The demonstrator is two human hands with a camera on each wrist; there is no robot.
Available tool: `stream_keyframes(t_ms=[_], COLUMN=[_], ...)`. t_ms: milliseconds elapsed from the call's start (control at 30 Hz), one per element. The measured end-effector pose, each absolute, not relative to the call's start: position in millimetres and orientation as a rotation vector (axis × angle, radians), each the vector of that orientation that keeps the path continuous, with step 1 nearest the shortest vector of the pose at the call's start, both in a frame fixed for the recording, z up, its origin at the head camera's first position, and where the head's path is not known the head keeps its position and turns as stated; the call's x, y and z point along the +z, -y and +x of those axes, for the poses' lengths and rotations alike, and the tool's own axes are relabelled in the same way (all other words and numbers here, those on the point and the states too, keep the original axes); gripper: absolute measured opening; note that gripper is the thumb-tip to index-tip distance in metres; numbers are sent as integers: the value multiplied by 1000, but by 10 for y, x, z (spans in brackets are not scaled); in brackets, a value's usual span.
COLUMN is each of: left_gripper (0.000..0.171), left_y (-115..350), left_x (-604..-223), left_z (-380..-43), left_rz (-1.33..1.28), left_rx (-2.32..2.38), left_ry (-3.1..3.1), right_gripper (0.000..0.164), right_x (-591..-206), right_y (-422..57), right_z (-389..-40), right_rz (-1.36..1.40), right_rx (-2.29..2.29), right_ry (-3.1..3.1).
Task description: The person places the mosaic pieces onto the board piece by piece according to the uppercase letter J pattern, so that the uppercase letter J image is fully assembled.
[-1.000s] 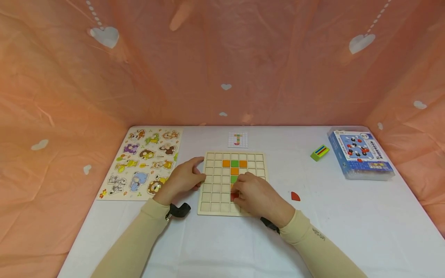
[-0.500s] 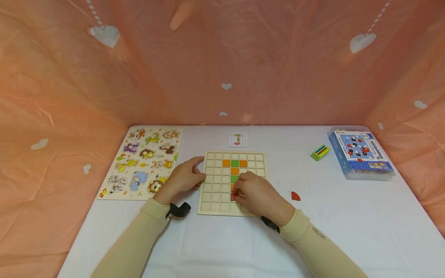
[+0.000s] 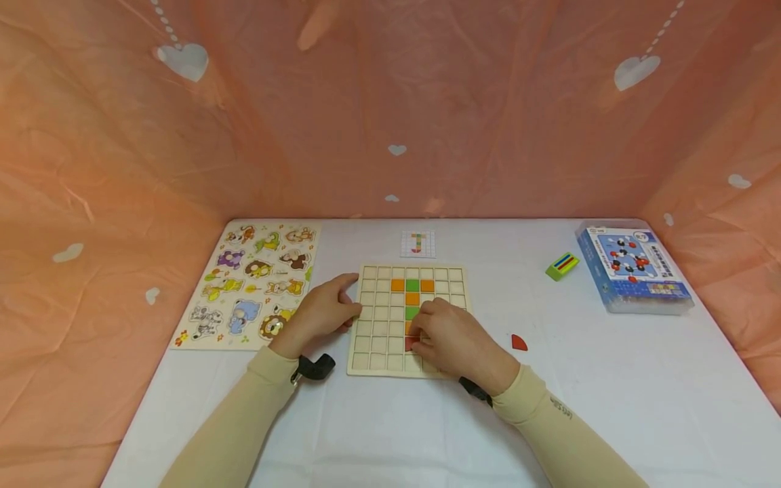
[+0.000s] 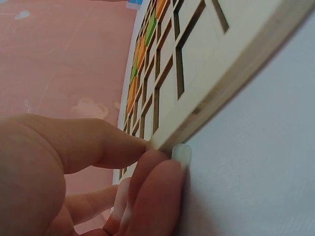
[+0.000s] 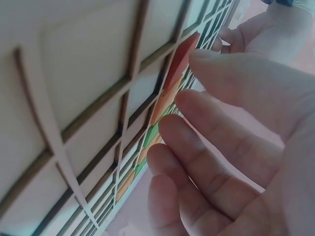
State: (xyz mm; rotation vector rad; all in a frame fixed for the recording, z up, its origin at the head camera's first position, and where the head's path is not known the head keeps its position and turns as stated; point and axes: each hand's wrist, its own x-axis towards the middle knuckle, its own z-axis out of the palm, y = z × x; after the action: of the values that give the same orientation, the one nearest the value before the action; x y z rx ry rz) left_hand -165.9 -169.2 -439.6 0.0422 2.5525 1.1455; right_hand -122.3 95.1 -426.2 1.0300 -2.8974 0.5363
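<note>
A wooden grid board (image 3: 378, 330) lies on the table. In the head view, orange tiles (image 3: 398, 285) and green tiles (image 3: 413, 285) form a short row with a column running down from it. My right hand (image 3: 454, 339) holds a red tile (image 3: 409, 344) at the column's lower end between thumb and index finger. The right wrist view shows the red tile (image 5: 181, 60) at its cell, below the thumb tip. My left hand (image 3: 323, 308) grips the board's left edge; the left wrist view shows its thumb and curled fingers at the wooden rim (image 4: 197, 110).
A red quarter-round piece (image 3: 519, 343) lies right of the board. Behind the board is a pattern card (image 3: 418, 244). An animal puzzle board (image 3: 244, 288) is at left. A green block with coloured stripes (image 3: 562, 266) and a boxed molecule set (image 3: 634, 271) are at right.
The red tile looks lighter and slightly shifted in tilt under my right fingers. Both hands stay almost in place, and the board has not moved.
</note>
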Motion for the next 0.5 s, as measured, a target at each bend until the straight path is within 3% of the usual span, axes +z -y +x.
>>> stream_keyframes(t_ms=[267, 500], left_gripper=[70, 70], left_y=[1683, 1672], left_x=[-4382, -4370], left_z=[-1655, -1643], left_rz=[25, 23], left_rx=[1134, 1136], left_ry=[-2557, -2553], right_gripper=[5, 9], right_x=[-4229, -4225], right_y=[-1084, -1495], right_z=[-1218, -1108], right_rz=[979, 825], right_rx=[555, 538], right_ry=[2909, 2989])
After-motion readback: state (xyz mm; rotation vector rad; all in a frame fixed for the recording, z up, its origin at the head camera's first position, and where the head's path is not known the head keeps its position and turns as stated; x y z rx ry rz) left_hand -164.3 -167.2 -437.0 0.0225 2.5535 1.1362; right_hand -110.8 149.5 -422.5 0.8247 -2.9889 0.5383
